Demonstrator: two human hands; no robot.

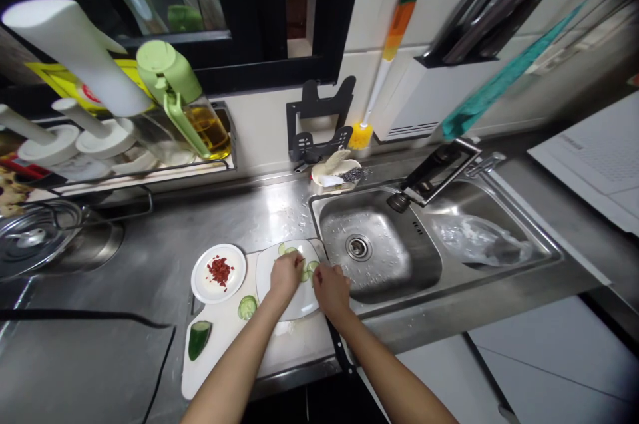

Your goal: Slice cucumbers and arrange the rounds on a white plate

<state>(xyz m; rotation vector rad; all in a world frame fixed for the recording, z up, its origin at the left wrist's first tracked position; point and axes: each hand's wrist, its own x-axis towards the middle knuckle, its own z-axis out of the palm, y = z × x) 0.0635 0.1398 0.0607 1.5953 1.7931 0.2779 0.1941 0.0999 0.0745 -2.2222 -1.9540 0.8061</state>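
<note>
My left hand [288, 274] and my right hand [332, 291] are close together over a white square plate [299, 307]. Both have their fingers pinched at thin cucumber slices [305, 273] near the plate's right side; the fingertips partly hide them. More slices lie along the plate's far edge. The plate rests on a white cutting board [219, 361]. Left of it on the board are a small stack of cucumber slices [247, 307] and a cut cucumber piece [199, 339]. A round white plate [200, 285] with small red pieces [219, 271] sits at the board's far left corner.
A knife with a black handle [343, 356] lies along the board's right edge, beside the steel sink [399, 277]. A plastic bag [479, 241] is in the second basin. To the left are a lidded pot [94, 244] and a rack with an oil bottle [207, 128].
</note>
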